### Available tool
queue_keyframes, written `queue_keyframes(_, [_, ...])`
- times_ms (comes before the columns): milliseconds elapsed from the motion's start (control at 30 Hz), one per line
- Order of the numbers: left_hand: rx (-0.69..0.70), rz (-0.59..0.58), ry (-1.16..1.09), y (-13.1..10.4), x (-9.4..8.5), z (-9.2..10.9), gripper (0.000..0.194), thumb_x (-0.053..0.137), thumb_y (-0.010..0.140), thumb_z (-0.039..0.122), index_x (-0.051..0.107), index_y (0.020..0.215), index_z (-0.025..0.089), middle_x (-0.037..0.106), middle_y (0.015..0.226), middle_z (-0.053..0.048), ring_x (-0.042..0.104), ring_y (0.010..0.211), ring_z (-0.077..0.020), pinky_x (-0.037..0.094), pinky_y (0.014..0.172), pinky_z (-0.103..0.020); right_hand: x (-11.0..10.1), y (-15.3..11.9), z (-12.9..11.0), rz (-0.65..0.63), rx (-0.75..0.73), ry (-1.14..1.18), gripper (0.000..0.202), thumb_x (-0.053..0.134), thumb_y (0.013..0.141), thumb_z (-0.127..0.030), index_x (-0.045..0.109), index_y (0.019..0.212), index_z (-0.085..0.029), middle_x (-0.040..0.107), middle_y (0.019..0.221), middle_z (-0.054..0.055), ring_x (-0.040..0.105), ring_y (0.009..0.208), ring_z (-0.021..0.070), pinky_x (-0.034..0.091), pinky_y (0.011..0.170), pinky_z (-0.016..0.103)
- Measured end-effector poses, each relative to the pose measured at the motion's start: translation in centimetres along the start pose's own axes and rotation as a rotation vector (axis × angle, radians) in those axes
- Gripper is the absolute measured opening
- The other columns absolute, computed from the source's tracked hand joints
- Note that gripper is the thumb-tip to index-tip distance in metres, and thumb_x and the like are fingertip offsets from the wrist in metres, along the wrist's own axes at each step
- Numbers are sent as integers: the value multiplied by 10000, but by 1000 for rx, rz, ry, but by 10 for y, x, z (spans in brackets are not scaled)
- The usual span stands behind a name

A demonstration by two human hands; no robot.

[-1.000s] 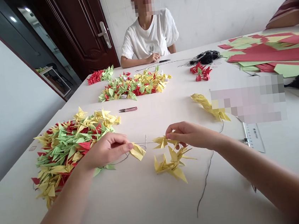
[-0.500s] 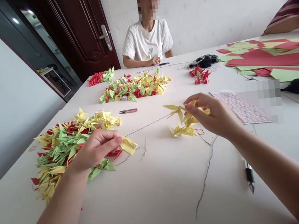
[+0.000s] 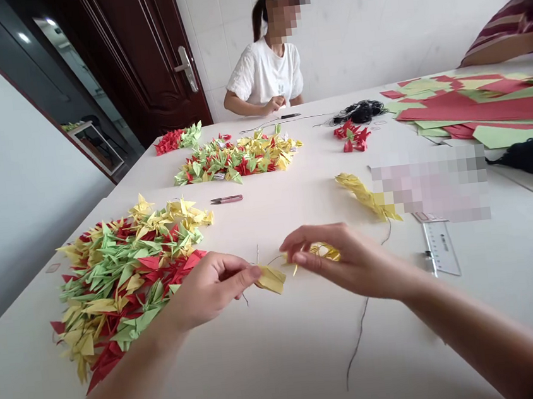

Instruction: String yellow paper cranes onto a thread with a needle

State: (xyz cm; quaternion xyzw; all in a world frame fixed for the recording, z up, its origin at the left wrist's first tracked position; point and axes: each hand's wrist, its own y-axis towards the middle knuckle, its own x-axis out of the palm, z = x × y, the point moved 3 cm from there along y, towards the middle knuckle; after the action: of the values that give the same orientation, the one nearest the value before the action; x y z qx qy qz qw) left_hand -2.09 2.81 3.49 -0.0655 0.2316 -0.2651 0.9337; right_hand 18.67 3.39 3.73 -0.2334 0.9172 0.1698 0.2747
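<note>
My left hand [image 3: 218,287] pinches a folded yellow paper piece [image 3: 272,279] between thumb and fingers. A thin needle [image 3: 257,254] stands up just behind that piece, and dark thread runs from there toward the right. Close by on the right, my right hand [image 3: 344,258] is closed at the fingertips on a yellow paper crane [image 3: 325,252], mostly hidden behind the fingers. Beyond it lies a row of yellow paper cranes [image 3: 366,196] on the thread. A loose dark thread end [image 3: 358,342] trails down the table below my right hand.
Strung red, green and yellow cranes [image 3: 127,277] heap at the left, with another heap [image 3: 238,155] farther back. Thread snips [image 3: 227,200] lie between. At right are a clear ruler [image 3: 440,248], coloured paper sheets [image 3: 466,105] and black thread [image 3: 359,112]. A person [image 3: 265,72] sits opposite.
My right hand has come left and nearer, close to my left hand, which moved slightly right with the yellow piece. The yellow cranes now stretch out behind. The person opposite turned sideways.
</note>
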Motion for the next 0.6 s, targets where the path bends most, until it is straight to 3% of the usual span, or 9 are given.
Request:
queue_keyframes(133, [22, -41, 59, -1, 3, 0, 368, 579, 820, 459, 573, 642, 138, 277, 545, 60, 248, 505, -69, 195, 445, -203, 27, -2, -5, -147, 166, 417, 297, 665, 776, -471, 652, 880, -193, 694, 807, 42, 632, 749, 164, 498, 717, 299])
queue_keyframes(233, [108, -21, 37, 0, 3, 1, 374, 623, 762, 521, 610, 748, 147, 345, 592, 49, 304, 557, -87, 265, 485, -198, 48, -1, 3, -104, 276, 814, 352, 744, 690, -476, 611, 804, -171, 673, 726, 26, 624, 701, 144, 492, 673, 285])
queue_keyframes(333, [125, 75, 115, 4, 3, 0, 397, 697, 680, 532, 625, 790, 158, 370, 595, 53, 310, 565, -92, 271, 486, -192, 63, -1, 11, 24, 264, 1090, 408, 805, 609, -459, 566, 790, -182, 643, 657, -14, 610, 656, 128, 497, 716, 307])
queue_keyframes(433, [111, 74, 239, 6, 8, 0, 326, 597, 796, 482, 618, 744, 161, 440, 598, 32, 344, 552, -98, 292, 483, -199, 69, -3, 14, 145, 228, 1127, 435, 833, 573, -432, 535, 780, -193, 637, 691, -17, 617, 686, 134, 495, 727, 306])
queue_keyframes(533, [191, 46, 282, 3, 12, 4, 313, 497, 873, 422, 599, 721, 169, 502, 640, 10, 417, 586, -113, 350, 529, -211, 68, -8, 10, 105, 177, 1001, 425, 790, 645, -436, 502, 866, -215, 642, 730, -16, 620, 719, 139, 483, 717, 293])
queue_keyframes(600, [245, 84, 285, 0, 9, 5, 317, 487, 881, 396, 544, 664, 171, 453, 614, 20, 398, 568, -108, 339, 516, -215, 66, -10, 6, 24, 125, 820, 485, 772, 670, -434, 454, 981, -240, 643, 737, -33, 615, 721, 139, 470, 710, 281])
